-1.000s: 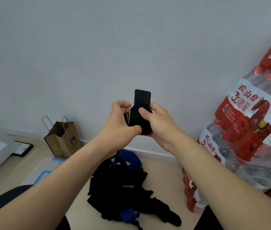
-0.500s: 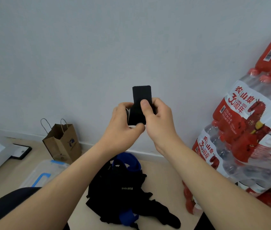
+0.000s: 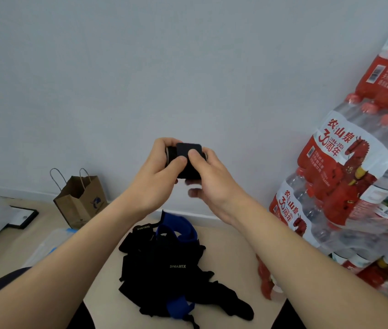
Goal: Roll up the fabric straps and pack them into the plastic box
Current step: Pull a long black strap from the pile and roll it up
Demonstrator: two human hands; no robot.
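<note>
A rolled black fabric strap (image 3: 187, 151) is held up in front of the wall between both hands. My left hand (image 3: 158, 176) grips its left side with curled fingers, thumb across the front. My right hand (image 3: 208, 179) grips the right side, its thumb pressing the strap's flat end onto the roll. On the floor below lies a pile of black and blue straps (image 3: 171, 269). The clear plastic box with blue clips (image 3: 45, 245) stands at the lower left, mostly hidden by my left forearm.
A brown paper bag (image 3: 81, 198) stands by the wall at the left, a black-framed flat object (image 3: 22, 217) beside it. Stacked packs of bottled water (image 3: 345, 186) fill the right side. My knees show at the bottom edge.
The strap's loose end, which stood up above my hands, has been wound down onto the roll. The view has shifted slightly.
</note>
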